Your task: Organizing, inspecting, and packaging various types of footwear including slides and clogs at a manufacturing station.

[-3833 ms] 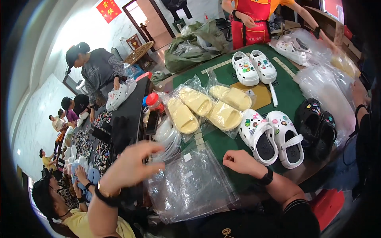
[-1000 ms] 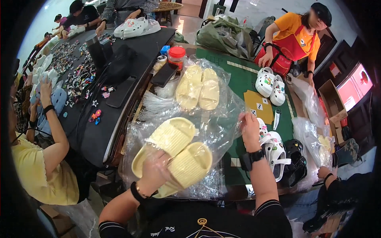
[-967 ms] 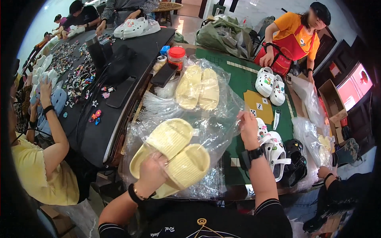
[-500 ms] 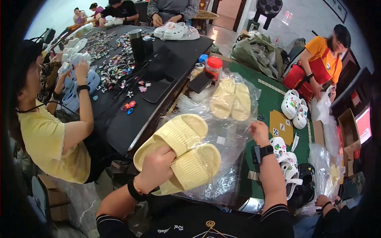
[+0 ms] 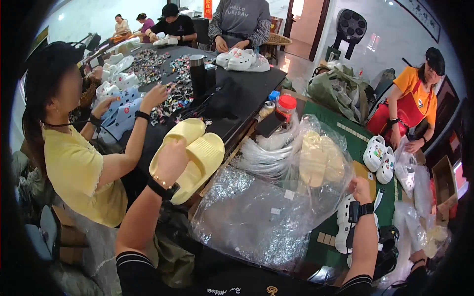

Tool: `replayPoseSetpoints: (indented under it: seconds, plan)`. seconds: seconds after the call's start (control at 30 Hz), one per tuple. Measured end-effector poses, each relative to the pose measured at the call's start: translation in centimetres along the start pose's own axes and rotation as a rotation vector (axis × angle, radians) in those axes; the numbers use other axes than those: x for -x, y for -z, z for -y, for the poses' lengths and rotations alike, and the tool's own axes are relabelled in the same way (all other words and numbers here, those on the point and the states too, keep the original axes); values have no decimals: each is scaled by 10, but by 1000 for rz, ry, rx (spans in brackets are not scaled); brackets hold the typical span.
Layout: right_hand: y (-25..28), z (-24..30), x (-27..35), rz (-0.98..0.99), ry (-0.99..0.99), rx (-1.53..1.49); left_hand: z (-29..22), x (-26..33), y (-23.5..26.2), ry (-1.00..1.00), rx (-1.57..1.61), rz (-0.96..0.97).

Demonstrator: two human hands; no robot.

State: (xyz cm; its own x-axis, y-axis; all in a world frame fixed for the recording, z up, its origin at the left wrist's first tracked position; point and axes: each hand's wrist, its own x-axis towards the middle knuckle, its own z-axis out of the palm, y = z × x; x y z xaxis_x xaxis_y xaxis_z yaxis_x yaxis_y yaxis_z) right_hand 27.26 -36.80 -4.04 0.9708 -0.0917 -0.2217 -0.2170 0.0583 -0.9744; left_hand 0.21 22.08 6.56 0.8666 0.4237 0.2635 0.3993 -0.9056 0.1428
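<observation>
In my left hand [image 5: 170,162] is a pair of pale yellow slide sandals [image 5: 197,158], gripped together at the straps and raised over the black table's near edge. No plastic covers them. My right hand [image 5: 360,190] is closed in a pinch on the edge of a clear plastic bag [image 5: 247,222] spread out in front of me. Behind it, a second pair of yellow slides [image 5: 321,155] lies under clear plastic. White clogs [image 5: 344,224] sit beside my right forearm, partly hidden by it.
A red-lidded jar [image 5: 286,106] and a dark phone [image 5: 269,126] stand behind a bundle of clear strips [image 5: 266,160]. Decorated white clogs [image 5: 379,158] rest on the green mat [image 5: 316,111]. One person in yellow [image 5: 81,172] works at left, another in orange [image 5: 412,93] at right.
My left hand has carried the yellow slides left and away from the clear bag, which now lies flatter. My right hand keeps hold of the bag's edge. The whole view has shifted.
</observation>
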Motion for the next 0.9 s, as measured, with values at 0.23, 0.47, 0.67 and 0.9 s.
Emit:
replayPoseSetpoints:
  seconds: [0.23, 0.47, 0.67, 0.9]
  plan:
    - [3, 35, -4, 172, 145, 319, -25, 52, 38, -194, 187, -263]
    - [-18, 150, 16, -28, 728, 1016, -105, 81, 48, -353, 675, -21]
    - [-58, 247, 88, 56, 1211, 1291, -134, 87, 4, -534, 722, 202]
    - [-67, 309, 163, 113, 1244, 1271, -157, 92, -39, -536, 841, 425]
